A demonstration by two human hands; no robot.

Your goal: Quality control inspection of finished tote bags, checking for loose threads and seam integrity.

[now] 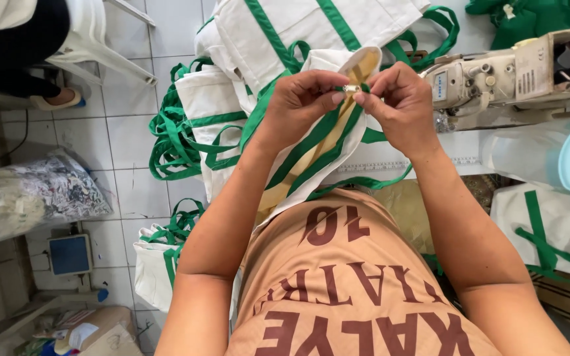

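Head view, looking down past an orange shirt (351, 283) to both raised hands. Left hand (301, 99) and right hand (397, 99) meet fingertip to fingertip over a small silvery metal piece (351, 88), pinched between thumb and forefinger on each side; both grips closed on it. What the piece is cannot be told at this size. It sits at the upper edge of a white cloth bag (338, 142) with green straps (311, 142), which hangs from the hands down toward the lap.

Risks, as judged from this pose:
- Piece is tiny and held only by fingertips. A slip of either pinch would drop it into the folds of the bag or onto the tiled floor (126, 151), where it would be hard to find.
- Bag hangs free below the hands; its weight could drag the edge out from under the fingers.
- Loose straps trail close to the forearms and could snag.

Further out: a heap of finished bags (219, 105) lies on the floor to the left, near enough that a dropped piece might vanish among them. A sewing machine (489, 76) stands just beyond the right hand. A translucent plastic container with a pale blue lid (562, 158) sits at the right edge. A plastic-wrapped bundle (28, 198) lies far left.
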